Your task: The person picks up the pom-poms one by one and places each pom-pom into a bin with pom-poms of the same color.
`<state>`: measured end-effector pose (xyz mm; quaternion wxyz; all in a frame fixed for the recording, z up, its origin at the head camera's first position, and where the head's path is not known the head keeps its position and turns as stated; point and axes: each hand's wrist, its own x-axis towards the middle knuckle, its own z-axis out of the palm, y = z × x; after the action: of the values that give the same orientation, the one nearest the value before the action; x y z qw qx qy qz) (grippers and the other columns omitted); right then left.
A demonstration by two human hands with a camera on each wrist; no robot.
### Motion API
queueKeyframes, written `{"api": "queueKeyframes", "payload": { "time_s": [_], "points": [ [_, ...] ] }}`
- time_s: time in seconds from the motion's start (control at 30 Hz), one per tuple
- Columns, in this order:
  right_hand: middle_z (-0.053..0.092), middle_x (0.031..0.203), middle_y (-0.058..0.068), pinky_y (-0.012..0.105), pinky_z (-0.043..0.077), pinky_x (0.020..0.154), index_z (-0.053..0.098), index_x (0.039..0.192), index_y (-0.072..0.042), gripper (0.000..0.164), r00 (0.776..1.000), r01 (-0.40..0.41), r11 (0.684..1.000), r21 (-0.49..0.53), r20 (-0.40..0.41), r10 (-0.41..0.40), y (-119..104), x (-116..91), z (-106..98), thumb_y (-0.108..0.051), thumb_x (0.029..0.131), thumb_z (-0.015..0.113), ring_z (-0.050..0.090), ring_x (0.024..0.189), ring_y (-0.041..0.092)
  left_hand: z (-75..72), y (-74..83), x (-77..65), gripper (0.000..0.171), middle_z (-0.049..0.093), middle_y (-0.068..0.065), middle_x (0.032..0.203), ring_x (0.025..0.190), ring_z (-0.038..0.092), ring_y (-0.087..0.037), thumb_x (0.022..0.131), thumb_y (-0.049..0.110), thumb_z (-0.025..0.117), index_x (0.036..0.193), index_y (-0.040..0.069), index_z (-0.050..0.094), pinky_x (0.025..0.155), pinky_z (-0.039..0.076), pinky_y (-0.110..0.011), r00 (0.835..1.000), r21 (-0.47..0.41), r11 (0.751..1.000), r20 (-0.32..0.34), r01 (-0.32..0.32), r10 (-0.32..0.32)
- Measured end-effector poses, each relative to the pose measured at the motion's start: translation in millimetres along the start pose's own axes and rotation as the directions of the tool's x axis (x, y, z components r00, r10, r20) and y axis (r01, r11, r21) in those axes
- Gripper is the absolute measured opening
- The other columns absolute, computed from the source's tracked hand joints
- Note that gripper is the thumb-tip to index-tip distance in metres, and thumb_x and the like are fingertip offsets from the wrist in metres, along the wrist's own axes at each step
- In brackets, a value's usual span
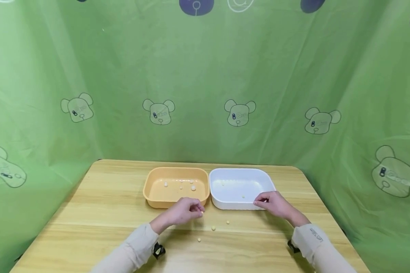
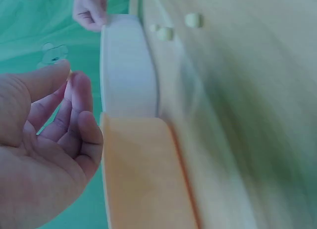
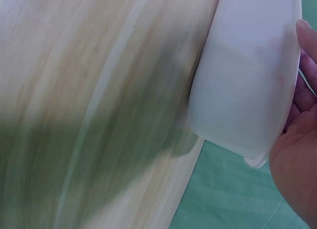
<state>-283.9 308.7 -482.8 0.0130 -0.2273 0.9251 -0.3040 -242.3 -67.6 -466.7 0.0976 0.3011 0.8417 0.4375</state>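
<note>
I'm seeing a green curtain (image 1: 198,68) hanging behind a wooden table (image 1: 89,212). On it, an orange tray (image 1: 157,203) and a white tray (image 1: 232,206) are sitting side by side; the orange one is holding several whitish balls (image 1: 193,188), the white one two small yellowish balls (image 1: 243,196). The right hand (image 1: 276,204) is reaching over the white tray's near right corner, thumb at the rim; I'm not able to tell whether its fingers are pinching anything. The left hand (image 1: 184,210) is hovering by the orange tray's near right corner, thumb and forefinger pinching. Three loose balls (image 1: 213,228), round and pale yellow, are lying apart on the table between the forearms. The pinched ball (image 2: 70,73) is sitting between those fingertips, mostly hidden, showing as a yellowish speck.
</note>
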Motion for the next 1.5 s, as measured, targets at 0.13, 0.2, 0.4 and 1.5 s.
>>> {"api": "queueKeyframes", "payload": {
  "time_s": [0.13,0.2,0.4,1.5],
  "points": [
    [0.064,0.078,-0.010,0.024,0.045,0.061,0.071,0.086,-0.019,0.013,1.000,0.000,1.000,0.010,0.008,0.000,-1,-1,-1,-0.031,0.089,0.066,0.053,0.068,0.009,-3.0,8.0,8.0,0.007,0.063,0.005,0.083,0.078,0.058,-0.007,0.086,0.006,0.067,0.092,0.008,0.067,0.073,0.049,-0.022,0.999,-0.021,0.999,-0.047,-0.029,0.028],
    [0.064,0.078,-0.009,0.024,0.045,0.060,0.071,0.086,-0.019,0.013,1.000,-0.005,1.000,0.019,0.014,0.005,-1,-1,-1,-0.031,0.089,0.065,0.053,0.067,0.010,-5.1,11.0,12.7,0.006,0.064,0.003,0.083,0.078,0.059,-0.008,0.086,0.006,0.067,0.092,0.007,0.067,0.072,0.049,-0.023,0.996,-0.026,0.999,-0.076,-0.040,0.038],
    [0.064,0.078,-0.009,0.024,0.045,0.059,0.071,0.086,-0.019,0.012,1.000,-0.004,1.000,0.029,0.014,0.003,-2,-1,-1,-0.029,0.090,0.065,0.052,0.067,0.009,-9.0,14.4,27.9,0.007,0.064,0.002,0.083,0.078,0.058,-0.009,0.087,0.006,0.067,0.093,0.004,0.068,0.072,0.049,-0.023,0.992,-0.047,0.998,-0.124,-0.040,0.033],
    [0.065,0.079,-0.009,0.024,0.046,0.060,0.072,0.086,-0.018,0.012,1.000,-0.001,0.998,0.055,0.017,0.000,2,2,0,-0.028,0.089,0.066,0.053,0.068,0.007,-8.1,35.7,90.7,0.005,0.062,0.003,0.076,0.071,0.056,-0.007,0.087,0.007,0.067,0.090,0.004,0.068,0.064,0.047,-0.021,0.996,-0.003,1.000,-0.087,0.007,-0.007]
  ]
}}
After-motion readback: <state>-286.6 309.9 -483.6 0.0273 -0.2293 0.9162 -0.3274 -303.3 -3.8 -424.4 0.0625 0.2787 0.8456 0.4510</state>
